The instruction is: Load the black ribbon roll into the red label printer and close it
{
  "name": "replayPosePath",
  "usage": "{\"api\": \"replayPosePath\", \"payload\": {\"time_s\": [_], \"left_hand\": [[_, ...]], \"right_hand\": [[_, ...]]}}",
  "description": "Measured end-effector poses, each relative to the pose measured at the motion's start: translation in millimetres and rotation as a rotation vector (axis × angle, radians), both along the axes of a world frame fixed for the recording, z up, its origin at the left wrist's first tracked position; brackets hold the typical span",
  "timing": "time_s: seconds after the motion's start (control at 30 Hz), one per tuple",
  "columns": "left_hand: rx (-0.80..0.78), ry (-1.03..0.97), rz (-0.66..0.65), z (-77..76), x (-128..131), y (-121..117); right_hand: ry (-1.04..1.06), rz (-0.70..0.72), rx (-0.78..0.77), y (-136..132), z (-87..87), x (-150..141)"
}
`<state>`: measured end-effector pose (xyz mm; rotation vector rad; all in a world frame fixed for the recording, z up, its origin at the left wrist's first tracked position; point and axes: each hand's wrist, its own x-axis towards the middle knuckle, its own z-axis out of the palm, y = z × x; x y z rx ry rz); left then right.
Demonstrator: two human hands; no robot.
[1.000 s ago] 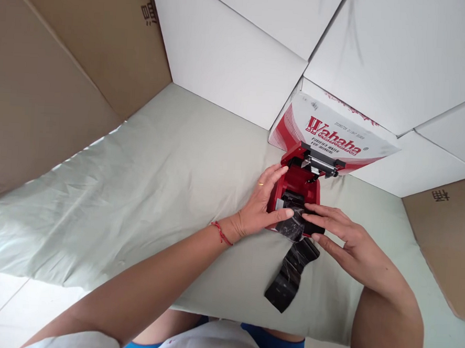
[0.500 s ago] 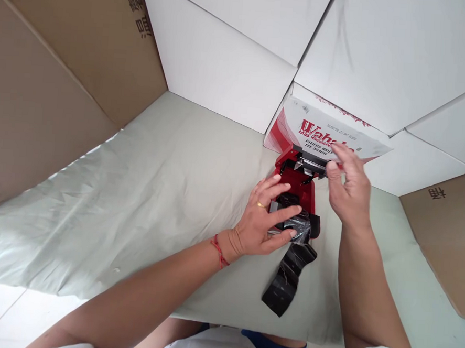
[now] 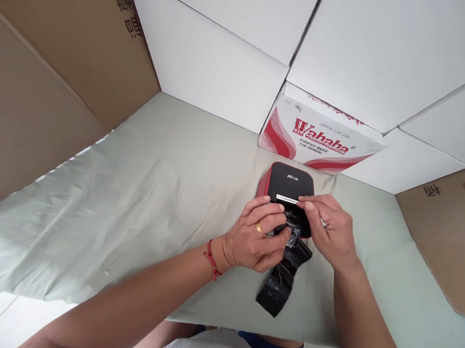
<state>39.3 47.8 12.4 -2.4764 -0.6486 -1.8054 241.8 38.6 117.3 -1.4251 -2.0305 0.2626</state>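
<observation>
A small red device with a black lid, which looks like a label printer, lies on the cloth in front of me. Its lid is down, with a white sticker near the front edge. From the front trails a crumpled, glossy black strip down toward me. My left hand is closed, its fingers curled on the strip and a piece of clear plastic at the device's front. At the lid's right front edge, my right hand presses thumb and fingertips together near the sticker's end. The front inside is mostly hidden by my fingers.
Behind the device stands a white and red water carton against large white boxes. Brown cardboard boxes flank the left, and another brown box the right. A pale green cloth covers the table up to its front edge.
The printer's lid, raised before with the red inside showing, is now down. My right hand has come down and nearer to the lid's front edge. My left fingers have curled in.
</observation>
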Motion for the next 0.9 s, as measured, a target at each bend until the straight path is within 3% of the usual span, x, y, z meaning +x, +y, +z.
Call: {"api": "replayPosePath", "payload": {"time_s": [0.1, 0.23, 0.4, 0.6, 0.73, 0.9], "left_hand": [[-0.09, -0.05, -0.013, -0.3, -1, 3], [-0.333, -0.117, -0.042, 1.0, -13, 18], [-0.527, -0.117, -0.146, 4.3, -23, 31], [-0.716, -0.298, -0.319, 2.6, -18, 30], [-0.887, -0.451, -0.388, -2.1, -14, 34], [-1.219, -0.585, -0.509, -2.8, -15, 41]], "right_hand": [[-0.004, -0.035, 0.057, -10, -10.6, -6], [-0.008, -0.058, 0.112, -12, -19.3, -10], [-0.011, -0.073, 0.13, -12, -25.4, -9], [0.026, -0.053, 0.209, -16, -34.8, -7], [0.087, -0.009, 0.263, -30, -41.1, -9], [0.044, 0.111, 0.299, -53, -45.7, -16]]}}
